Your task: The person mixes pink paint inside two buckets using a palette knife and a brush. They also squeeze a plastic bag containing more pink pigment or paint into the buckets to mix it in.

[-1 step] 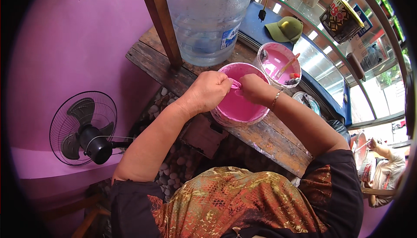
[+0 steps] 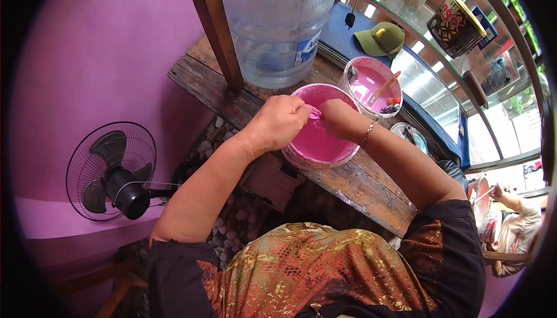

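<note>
My left hand (image 2: 277, 122) and my right hand (image 2: 342, 120) are both closed, their fists close together above a whitish bucket (image 2: 295, 163). Between them runs a short twisted pink cloth (image 2: 315, 112), pinched at either end; most of it is hidden in the fingers. Pink liquid (image 2: 319, 145) fills part of the bucket below. A bracelet (image 2: 368, 134) circles my right wrist. Just beyond that wrist stands a second bucket (image 2: 376, 62) of pink liquid, with a wooden-handled tool (image 2: 385, 87) leaning in it.
Both buckets stand on a worn wooden bench (image 2: 371, 187). Behind are a large water bottle (image 2: 272, 33), a wooden post (image 2: 216, 28) and a green cap (image 2: 381, 39). A black fan (image 2: 119, 173) is by the pink wall at left. A glass case stands right; another person (image 2: 516, 225) is at far right.
</note>
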`<act>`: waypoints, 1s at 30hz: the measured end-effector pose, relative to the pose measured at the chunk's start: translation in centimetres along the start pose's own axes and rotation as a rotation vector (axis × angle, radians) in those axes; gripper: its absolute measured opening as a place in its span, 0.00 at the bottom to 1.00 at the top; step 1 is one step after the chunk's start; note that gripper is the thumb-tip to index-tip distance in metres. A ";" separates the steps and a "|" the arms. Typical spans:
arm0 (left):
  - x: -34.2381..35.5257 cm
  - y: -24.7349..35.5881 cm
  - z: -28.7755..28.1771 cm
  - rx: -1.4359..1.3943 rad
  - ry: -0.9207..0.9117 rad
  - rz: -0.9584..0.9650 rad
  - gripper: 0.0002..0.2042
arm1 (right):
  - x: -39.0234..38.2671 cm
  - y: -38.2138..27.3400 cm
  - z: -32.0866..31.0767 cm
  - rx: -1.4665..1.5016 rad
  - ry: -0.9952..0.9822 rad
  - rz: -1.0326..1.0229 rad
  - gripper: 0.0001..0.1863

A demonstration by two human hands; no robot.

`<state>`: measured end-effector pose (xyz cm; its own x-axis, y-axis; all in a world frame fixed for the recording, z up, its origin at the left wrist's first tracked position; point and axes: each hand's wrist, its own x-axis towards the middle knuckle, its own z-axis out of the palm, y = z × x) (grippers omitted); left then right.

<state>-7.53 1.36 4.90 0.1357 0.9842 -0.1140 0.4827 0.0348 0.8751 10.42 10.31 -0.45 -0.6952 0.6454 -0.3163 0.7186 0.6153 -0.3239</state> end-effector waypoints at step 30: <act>-0.2 -1.1 0.8 0.044 -0.003 0.001 0.16 | 0.6 0.0 2.5 -0.001 -0.071 0.032 0.12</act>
<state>-7.40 0.97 3.61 0.1385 0.9837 -0.1150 0.5201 0.0266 0.8537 9.94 9.62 -2.87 -0.6710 0.6313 -0.3888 0.7406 0.5952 -0.3117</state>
